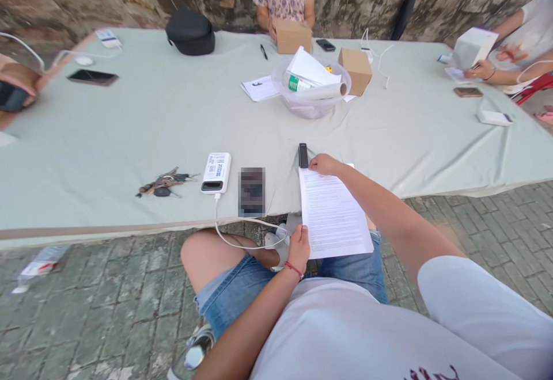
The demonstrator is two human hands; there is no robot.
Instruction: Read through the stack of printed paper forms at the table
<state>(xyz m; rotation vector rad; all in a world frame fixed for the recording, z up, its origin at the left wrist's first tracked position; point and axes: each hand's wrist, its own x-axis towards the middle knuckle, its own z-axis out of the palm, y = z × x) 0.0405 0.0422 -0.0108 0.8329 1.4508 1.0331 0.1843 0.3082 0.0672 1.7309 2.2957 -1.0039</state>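
Note:
A stack of printed papers [334, 213] lies partly on the table's near edge and hangs over my lap. My left hand [299, 243], with a red string at the wrist, is closed on the stack's lower left edge. At the top left corner of the papers my right hand [325, 164] pinches the sheets, its fingertips beside a small black stapler [303, 155]. The stapler's near end meets that corner; whether the paper sits inside its jaw I cannot tell.
Left of the papers lie a pixelated dark phone [251, 192], a cabled white power bank [216, 173] and keys [166, 184]. Beyond stand a clear basin [309, 103] with papers, cardboard boxes [355, 72] and a black case [190, 33]. Other people sit around the table [142, 121].

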